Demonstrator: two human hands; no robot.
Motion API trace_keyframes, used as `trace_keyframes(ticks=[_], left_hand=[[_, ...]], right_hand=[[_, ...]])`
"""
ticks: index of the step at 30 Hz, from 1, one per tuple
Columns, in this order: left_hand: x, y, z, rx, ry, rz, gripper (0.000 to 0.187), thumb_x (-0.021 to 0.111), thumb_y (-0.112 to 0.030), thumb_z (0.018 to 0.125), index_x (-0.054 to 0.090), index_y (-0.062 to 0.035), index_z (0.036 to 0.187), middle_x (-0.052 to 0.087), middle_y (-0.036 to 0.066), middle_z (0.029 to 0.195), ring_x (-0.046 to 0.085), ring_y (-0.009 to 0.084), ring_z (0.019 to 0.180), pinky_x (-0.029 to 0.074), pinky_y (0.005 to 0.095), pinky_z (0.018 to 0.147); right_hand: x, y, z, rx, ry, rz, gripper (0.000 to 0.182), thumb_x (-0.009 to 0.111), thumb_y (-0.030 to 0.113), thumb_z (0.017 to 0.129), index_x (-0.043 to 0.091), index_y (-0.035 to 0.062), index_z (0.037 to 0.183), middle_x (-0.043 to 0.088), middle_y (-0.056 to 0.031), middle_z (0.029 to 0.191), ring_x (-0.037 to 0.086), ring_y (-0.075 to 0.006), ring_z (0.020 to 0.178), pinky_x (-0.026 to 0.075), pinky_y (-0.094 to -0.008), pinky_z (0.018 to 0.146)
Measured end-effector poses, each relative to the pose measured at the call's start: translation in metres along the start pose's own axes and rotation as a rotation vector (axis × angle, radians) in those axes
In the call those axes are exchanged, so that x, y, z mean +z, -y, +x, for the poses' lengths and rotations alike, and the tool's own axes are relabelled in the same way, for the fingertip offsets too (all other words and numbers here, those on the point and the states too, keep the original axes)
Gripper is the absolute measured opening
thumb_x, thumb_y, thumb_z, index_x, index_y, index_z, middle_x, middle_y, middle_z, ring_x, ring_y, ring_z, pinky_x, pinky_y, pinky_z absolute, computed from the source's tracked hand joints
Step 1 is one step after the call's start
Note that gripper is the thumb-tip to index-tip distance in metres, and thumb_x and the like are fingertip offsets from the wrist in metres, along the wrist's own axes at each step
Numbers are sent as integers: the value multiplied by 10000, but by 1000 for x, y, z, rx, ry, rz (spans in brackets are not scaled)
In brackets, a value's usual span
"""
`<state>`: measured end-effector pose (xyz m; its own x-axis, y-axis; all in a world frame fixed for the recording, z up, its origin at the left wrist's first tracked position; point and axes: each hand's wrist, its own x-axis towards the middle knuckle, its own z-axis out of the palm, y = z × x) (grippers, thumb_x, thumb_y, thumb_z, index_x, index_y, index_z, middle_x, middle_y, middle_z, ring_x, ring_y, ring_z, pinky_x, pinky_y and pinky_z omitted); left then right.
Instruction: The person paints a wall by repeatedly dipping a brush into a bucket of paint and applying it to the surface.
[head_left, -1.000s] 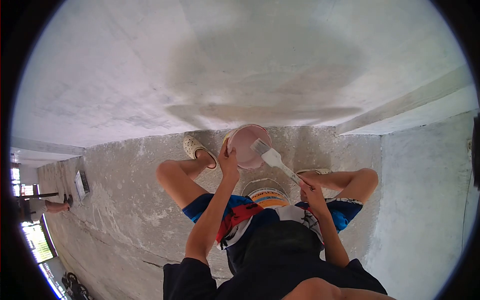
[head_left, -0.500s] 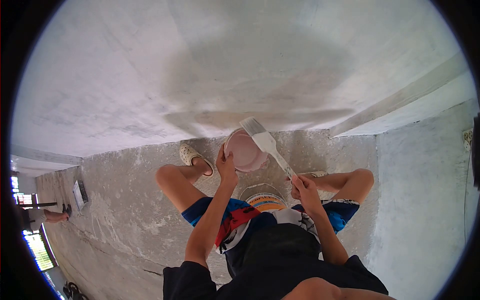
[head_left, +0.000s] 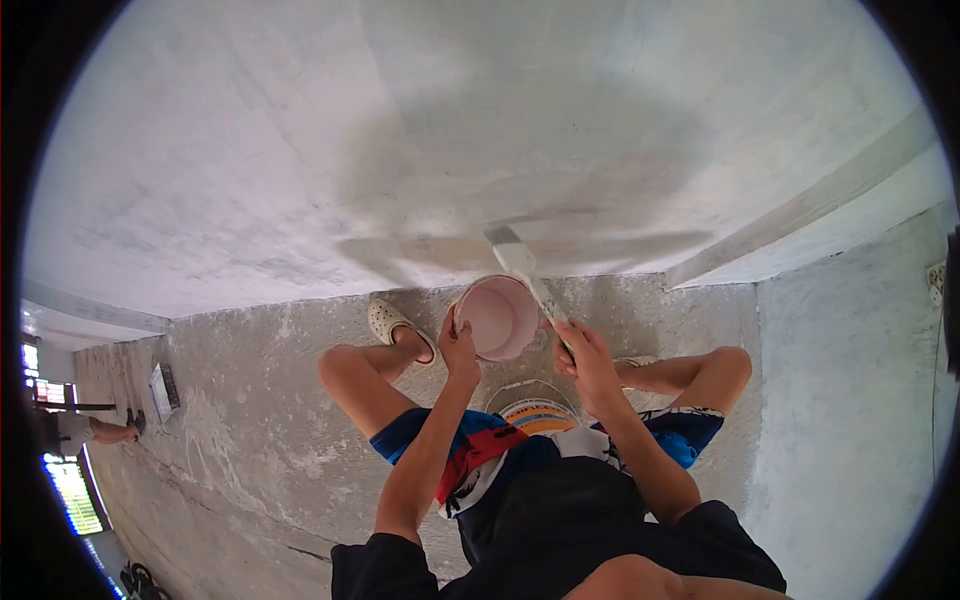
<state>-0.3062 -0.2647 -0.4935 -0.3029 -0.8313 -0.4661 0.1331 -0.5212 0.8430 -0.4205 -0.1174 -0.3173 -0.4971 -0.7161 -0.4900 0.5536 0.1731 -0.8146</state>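
Observation:
I am crouched facing a pale plastered wall (head_left: pixel 500 130). My left hand (head_left: pixel 461 348) grips the rim of a small pink container (head_left: pixel 497 316) holding pinkish-white paint, held up in front of me. My right hand (head_left: pixel 583 360) is closed on the handle of a flat paintbrush (head_left: pixel 519 260), whose white-coated bristles point up and touch the wall's lower part just above the container. Between my knees stands a larger paint bucket (head_left: pixel 535 410) with an orange and blue label.
The rough concrete floor (head_left: pixel 260 420) runs off to the left. My left foot wears a cream clog (head_left: pixel 392 321). A wall corner (head_left: pixel 840 330) stands at the right. Far left, a flat tray (head_left: pixel 162 388) lies on the floor beside another person's leg (head_left: pixel 105 432).
The brush has come out of the pink container and gone up to the wall. My right hand has moved up and left, closer to the container. The left hand has kept the container nearly still.

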Motion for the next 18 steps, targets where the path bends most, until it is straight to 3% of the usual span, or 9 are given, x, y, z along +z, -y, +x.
trace_keyframes(ticks=[3,9,13,16,18], left_hand=[[0,4,3,41,-6,-9,470,498,29,936,462,-33,1400,560,90,1304,558,170,1110,430,275,937],[3,2,0,34,21,-22,472,501,23,932,464,-23,1400,558,95,1305,557,174,1107,426,288,937],[6,-2,-4,6,-2,27,480,497,27,927,463,-26,1403,565,99,1291,557,178,1107,420,289,942],[1,4,0,18,-1,17,481,499,36,918,472,-24,1395,570,96,1281,561,178,1099,427,286,931],[-5,5,2,-59,40,3,533,492,66,903,412,-16,1424,514,128,1347,516,215,1184,415,314,976]], right_hand=[[12,27,-5,-97,9,31,367,481,258,993,550,-46,1188,363,50,611,312,-46,493,280,-224,519],[32,67,-41,-237,23,26,378,453,237,1003,533,-69,1210,343,51,593,290,-43,495,266,-226,516],[27,55,-54,-281,23,-40,373,450,245,1010,542,-64,1199,335,53,577,290,-41,497,259,-231,501],[6,7,-40,-162,-34,-161,365,465,275,1010,574,-40,1159,336,56,578,292,-40,496,249,-234,483],[-10,-8,-24,-76,-46,-175,357,483,288,1004,590,-28,1132,339,60,579,293,-39,495,245,-234,478]])
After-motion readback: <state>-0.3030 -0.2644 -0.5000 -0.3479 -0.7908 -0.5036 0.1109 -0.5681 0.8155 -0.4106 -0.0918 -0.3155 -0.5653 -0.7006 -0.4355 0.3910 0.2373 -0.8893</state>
